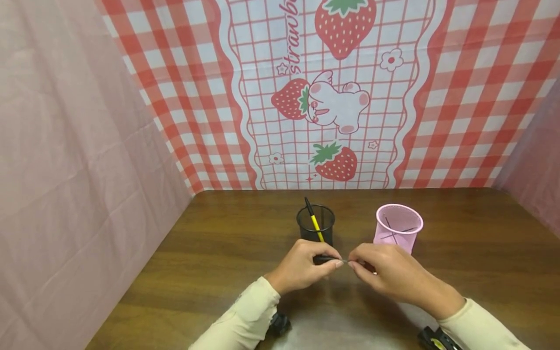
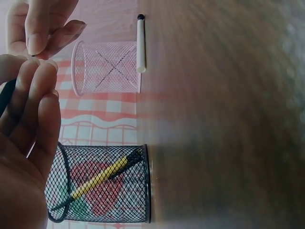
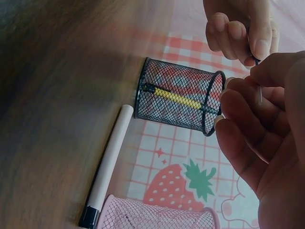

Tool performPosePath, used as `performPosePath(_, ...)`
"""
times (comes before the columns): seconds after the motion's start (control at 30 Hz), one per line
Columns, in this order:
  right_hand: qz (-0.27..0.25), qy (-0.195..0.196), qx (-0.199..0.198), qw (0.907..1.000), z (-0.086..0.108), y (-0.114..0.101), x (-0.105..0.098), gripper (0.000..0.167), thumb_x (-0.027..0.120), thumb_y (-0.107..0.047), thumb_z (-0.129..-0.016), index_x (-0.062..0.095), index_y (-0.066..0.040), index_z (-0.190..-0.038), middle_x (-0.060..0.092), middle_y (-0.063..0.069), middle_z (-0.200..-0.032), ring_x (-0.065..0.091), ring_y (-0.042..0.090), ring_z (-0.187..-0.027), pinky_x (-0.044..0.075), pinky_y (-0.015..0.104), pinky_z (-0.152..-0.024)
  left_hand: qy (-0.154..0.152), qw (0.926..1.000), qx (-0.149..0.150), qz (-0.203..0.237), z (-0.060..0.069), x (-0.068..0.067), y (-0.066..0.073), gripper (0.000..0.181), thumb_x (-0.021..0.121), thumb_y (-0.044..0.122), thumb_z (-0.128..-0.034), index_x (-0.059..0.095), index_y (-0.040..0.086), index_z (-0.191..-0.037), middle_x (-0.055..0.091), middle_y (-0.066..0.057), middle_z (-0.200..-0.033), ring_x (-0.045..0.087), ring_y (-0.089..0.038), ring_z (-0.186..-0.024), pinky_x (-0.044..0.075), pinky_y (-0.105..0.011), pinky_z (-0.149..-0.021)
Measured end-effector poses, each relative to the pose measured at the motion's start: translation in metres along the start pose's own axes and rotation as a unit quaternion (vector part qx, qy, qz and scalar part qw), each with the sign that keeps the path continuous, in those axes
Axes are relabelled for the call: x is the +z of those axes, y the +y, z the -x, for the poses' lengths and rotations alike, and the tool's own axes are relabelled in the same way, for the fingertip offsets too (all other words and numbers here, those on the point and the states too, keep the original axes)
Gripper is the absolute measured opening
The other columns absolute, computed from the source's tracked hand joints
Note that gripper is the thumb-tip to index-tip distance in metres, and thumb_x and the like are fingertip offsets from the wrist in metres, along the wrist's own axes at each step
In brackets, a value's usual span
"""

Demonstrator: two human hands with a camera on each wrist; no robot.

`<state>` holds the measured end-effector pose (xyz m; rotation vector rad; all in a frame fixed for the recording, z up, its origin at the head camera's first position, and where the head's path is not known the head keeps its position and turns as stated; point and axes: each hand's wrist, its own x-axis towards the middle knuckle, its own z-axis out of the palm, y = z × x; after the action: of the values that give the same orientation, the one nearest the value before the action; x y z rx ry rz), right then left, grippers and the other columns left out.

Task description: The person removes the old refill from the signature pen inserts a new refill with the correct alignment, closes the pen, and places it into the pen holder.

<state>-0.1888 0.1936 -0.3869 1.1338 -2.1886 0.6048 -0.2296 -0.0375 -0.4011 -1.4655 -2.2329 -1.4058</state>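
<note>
Both hands meet above the table in front of two mesh cups. My left hand (image 1: 299, 267) grips a slim black pen barrel (image 1: 323, 259). Thumb and forefinger of my right hand (image 1: 389, 272) pinch a thin stick like a pen refill (image 3: 260, 95), in line with the barrel's end; whether the two are joined, I cannot tell. Behind the left hand stands a black mesh cup (image 2: 105, 210), with a yellow and black pen (image 1: 316, 226) leaning in it. A pink mesh cup (image 1: 393, 238) stands behind the right hand.
A white marker with a black end (image 3: 112, 157) lies on the wooden table (image 1: 210, 272) by the pink cup, mostly hidden by the right hand in the head view. A strawberry-print cloth (image 1: 245, 146) hangs at the back, and a plain pink cloth (image 1: 65, 170) at the left.
</note>
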Motion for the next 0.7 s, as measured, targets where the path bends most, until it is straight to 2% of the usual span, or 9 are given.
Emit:
performPosePath(0.23,0.001,-0.008,0.003,1.0,0.0001,0.0,-0.0009,0.018,0.075,-0.009,-0.082,0.069,-0.023,-0.091,0.06,-0.022,-0.08,0.051,-0.009,-0.068,0.044,0.011,-0.059,-0.007,0.9999,0.005,-0.012,-0.0007,-0.0009,0.0008,0.004,0.07,0.009,-0.0943,0.072,0.006,-0.095,0.067,0.002,-0.073,0.057,0.008,-0.059,0.052,-0.016,-0.056)
performPosePath(0.53,0.003,0.002,-0.007,1.0,-0.0012,0.002,-0.003,0.003,0.071,-0.017,-0.091,0.069,-0.02,-0.089,0.061,-0.02,-0.081,0.053,-0.007,-0.069,0.045,0.013,-0.059,-0.006,0.9999,-0.01,-0.005,0.0006,-0.0023,0.0005,0.003,0.07,0.009,-0.0944,0.072,0.006,-0.096,0.067,0.002,-0.075,0.059,0.004,-0.058,0.053,-0.018,-0.057)
performPosePath(0.7,0.004,-0.001,-0.002,1.0,0.0,0.0023,-0.0027,0.014,0.074,-0.011,-0.083,0.07,-0.022,-0.09,0.061,-0.021,-0.081,0.054,-0.007,-0.07,0.045,0.013,-0.06,-0.003,1.0,0.002,-0.009,0.0014,-0.0026,-0.0016,0.004,0.07,0.009,-0.0944,0.072,0.005,-0.094,0.066,0.002,-0.073,0.058,0.007,-0.059,0.052,-0.016,-0.057)
